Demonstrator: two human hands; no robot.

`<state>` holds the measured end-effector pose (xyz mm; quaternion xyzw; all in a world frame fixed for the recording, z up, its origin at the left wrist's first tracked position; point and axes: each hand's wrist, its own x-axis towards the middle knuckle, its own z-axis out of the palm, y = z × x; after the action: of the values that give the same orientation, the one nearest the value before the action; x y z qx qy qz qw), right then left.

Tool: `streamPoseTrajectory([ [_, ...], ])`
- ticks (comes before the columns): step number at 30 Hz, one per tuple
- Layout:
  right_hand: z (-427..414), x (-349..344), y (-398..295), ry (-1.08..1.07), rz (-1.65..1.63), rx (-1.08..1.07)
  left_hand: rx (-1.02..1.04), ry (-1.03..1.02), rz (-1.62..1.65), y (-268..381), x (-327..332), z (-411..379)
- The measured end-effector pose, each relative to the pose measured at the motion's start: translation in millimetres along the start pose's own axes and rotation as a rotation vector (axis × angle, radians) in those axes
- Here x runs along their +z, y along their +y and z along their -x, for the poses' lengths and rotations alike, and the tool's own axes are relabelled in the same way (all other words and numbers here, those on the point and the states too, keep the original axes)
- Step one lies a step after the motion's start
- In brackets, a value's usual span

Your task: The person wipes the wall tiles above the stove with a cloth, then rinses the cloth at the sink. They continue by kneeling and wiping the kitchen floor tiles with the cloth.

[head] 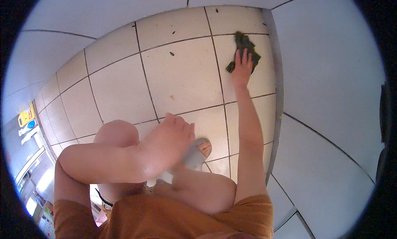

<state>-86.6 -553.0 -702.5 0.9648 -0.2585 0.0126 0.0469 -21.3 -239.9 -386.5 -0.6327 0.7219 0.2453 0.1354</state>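
Observation:
My right hand [243, 65] lies palm down on a crumpled dark green cloth [246, 42], pressing it against the beige tiled floor [183, 77]. Its fingers are slightly spread over the cloth, close to the grey baseboard strip [278, 84] on the right. In front of my bent knees, my left hand [176, 130] hangs with its back towards me and its fingers bent down. The palm is hidden, and nothing shows in it. Past the cloth, several small dark oval bits, one of them a dark bit [171, 54], are scattered on the tiles.
Large pale wall panels [322, 84] rise on the right and at the far side. A grey slipper [195, 155] is on my foot below the left hand. At far left stand a yellow jug [26, 115] and white bottles [29, 135]. A brownish stain [172, 97] marks one tile.

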Motion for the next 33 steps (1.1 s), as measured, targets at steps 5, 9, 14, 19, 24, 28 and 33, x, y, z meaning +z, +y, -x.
streamPoseTrajectory([
  [5, -102.7, 23.4, 19.9, -0.051, 0.008, 0.176, -0.058, -0.029, 0.001, -3.3, -0.1, -1.1],
  [9, -93.7, 27.2, -10.2, 0.0, 0.043, 0.027, -0.066, 0.011, -0.074, -3.8, 4.5, -1.3],
  [14, -1.4, 7.6, -99.6, 0.021, -0.206, -0.319, 0.013, 0.01, -0.053, 5.6, 13.3, -24.3],
  [19, 65.0, -43.2, -124.2, -0.215, -0.995, -0.297, 0.035, -0.093, 0.024, 7.9, 22.7, -40.8],
  [24, 177.0, -94.1, -31.6, -0.014, -1.016, 0.154, 0.104, -0.045, 0.038, 5.3, 25.3, -34.5],
  [28, 260.9, -90.8, 58.4, 0.181, -0.73, 0.574, 0.161, -0.013, -0.033, 4.3, 22.2, -24.5],
  [33, 263.0, -24.0, 54.9, 0.089, -0.29, 0.521, 0.168, 0.049, 0.016, 10.4, 20.3, -27.8],
])
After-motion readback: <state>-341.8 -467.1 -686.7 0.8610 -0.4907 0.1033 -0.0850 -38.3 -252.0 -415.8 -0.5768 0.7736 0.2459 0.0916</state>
